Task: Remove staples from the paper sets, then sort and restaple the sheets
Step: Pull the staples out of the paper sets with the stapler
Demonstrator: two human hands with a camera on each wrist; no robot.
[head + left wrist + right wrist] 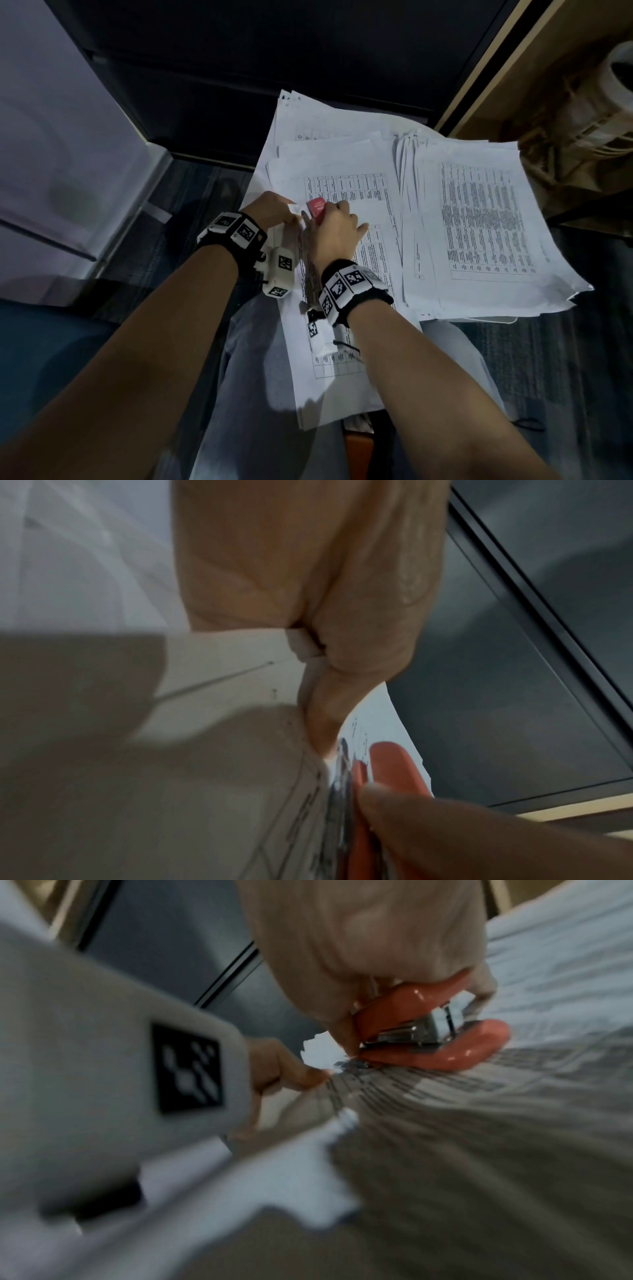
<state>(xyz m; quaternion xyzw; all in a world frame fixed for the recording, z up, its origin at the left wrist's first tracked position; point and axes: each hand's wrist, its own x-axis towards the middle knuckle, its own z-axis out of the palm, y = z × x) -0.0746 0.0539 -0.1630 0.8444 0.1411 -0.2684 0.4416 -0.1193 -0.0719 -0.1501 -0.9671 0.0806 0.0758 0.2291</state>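
Restapling looks like the step in hand. My right hand point(334, 222) is wrapped around a small red stapler point(435, 1031), whose mouth sits over the near corner of a printed paper set point(329, 359) lying across my lap. My left hand point(270, 209) pinches that same corner just beside the stapler, with the fingertips point(308, 1076) holding the sheets together. Two looser piles of printed sheets point(479, 219) lie spread ahead and to the right. I cannot tell whether the staple has been driven. Next, I judge, the corner needs a firm squeeze with its edges kept aligned.
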